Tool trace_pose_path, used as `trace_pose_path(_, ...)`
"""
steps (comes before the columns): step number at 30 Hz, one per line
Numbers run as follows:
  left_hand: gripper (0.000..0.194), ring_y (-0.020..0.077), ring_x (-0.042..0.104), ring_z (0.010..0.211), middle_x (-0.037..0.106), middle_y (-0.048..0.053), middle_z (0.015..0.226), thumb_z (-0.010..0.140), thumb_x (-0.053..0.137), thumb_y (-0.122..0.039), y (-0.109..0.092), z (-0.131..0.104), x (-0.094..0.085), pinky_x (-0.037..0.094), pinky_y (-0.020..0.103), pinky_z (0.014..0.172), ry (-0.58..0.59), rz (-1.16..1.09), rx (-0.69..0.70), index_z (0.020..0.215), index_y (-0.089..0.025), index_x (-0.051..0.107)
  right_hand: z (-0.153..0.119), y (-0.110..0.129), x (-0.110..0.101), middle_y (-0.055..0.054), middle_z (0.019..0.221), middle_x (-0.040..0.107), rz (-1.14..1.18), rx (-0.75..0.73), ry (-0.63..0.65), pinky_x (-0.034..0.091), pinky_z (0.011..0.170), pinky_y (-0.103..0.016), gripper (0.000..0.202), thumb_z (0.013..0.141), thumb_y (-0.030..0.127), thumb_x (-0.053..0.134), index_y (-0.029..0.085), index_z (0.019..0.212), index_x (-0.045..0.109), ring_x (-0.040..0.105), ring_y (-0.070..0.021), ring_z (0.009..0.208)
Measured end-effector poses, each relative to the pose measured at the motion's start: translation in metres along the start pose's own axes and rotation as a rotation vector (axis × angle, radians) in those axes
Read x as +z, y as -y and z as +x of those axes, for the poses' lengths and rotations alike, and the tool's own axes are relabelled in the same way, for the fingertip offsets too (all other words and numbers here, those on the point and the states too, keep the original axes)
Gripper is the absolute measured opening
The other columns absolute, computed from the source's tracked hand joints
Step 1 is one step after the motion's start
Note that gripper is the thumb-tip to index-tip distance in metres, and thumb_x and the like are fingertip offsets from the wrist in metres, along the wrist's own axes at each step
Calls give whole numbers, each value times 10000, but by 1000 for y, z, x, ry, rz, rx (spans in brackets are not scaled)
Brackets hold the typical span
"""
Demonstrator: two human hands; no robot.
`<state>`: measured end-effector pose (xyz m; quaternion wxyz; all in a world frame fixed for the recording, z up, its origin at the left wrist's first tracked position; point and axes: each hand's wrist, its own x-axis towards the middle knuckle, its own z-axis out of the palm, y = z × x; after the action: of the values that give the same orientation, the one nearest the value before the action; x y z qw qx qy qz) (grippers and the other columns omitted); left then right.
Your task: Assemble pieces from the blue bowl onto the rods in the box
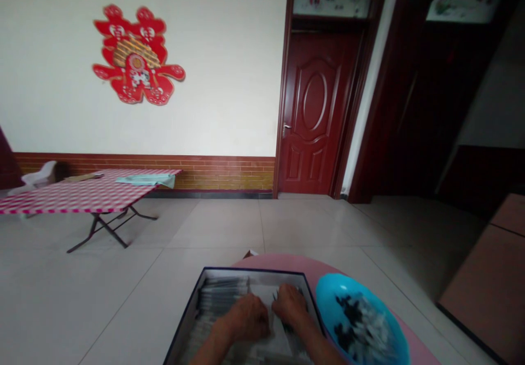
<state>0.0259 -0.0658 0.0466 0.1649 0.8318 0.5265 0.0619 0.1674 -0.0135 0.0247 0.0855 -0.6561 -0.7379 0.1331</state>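
Note:
Both hands are inside a shallow dark-rimmed box [254, 270] at the bottom centre of the head view. My left hand [251, 317] is over the middle of the box with its fingers curled; what they hold, if anything, is hidden. My right hand [289, 302] is beside the box's right side, fingers pinched on a small thin dark item [274, 296] too blurred to identify. Rows of thin greyish pieces [223, 294] fill the box's left part. Pale lining shows between the hands.
A blue bowl [324, 294] with black and clear small pieces stands right of the box on a pink round table [287, 261]. A checked folding table [74, 196] is at the left, a brown cabinet [488, 277] at the right, a red door [314, 108] behind.

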Motion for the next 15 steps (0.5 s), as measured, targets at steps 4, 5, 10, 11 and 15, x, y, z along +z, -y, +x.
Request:
trace_pose_path(4, 156, 214, 683, 710, 742, 10, 728, 650, 666, -268, -2, -1, 12, 498, 248, 632, 130, 52, 12, 775, -265, 759, 0, -2, -3, -165, 962, 726, -13, -8, 3, 470, 737, -270, 254, 659, 117, 570, 130, 865, 718, 671, -248, 939)
trace_pose_path(5, 148, 231, 686, 722, 737, 23, 710, 651, 669, -281, -1, 0, 18, 506, 269, 646, 129, 69, 16, 769, -267, 757, 0, -3, -3, -166, 952, 728, -13, -12, 1, 470, 725, -270, 247, 658, 119, 569, 131, 853, 721, 675, -247, 924)
trace_pose_path(10, 113, 271, 676, 663, 684, 67, 603, 676, 648, -283, 10, 3, 50, 509, 371, 653, -76, -44, 62, 730, -269, 747, 3, -8, -3, -176, 868, 737, 10, -49, -24, 462, 648, -281, 215, 676, 127, 538, 131, 772, 730, 691, -256, 833)
trace_pose_path(11, 109, 278, 671, 652, 677, 76, 593, 674, 647, -286, 11, 3, 53, 506, 382, 643, -100, -66, 69, 717, -263, 745, 4, -9, -3, -177, 847, 738, 21, -55, -32, 455, 635, -282, 205, 680, 133, 535, 131, 743, 730, 692, -257, 812)
trace_pose_path(15, 98, 280, 652, 617, 662, 82, 570, 642, 646, -292, 9, 3, 57, 497, 381, 603, -91, -115, 71, 666, -256, 734, 7, -11, -7, -152, 768, 740, 80, -71, -80, 419, 623, -267, 190, 691, 151, 531, 145, 624, 709, 677, -226, 732)
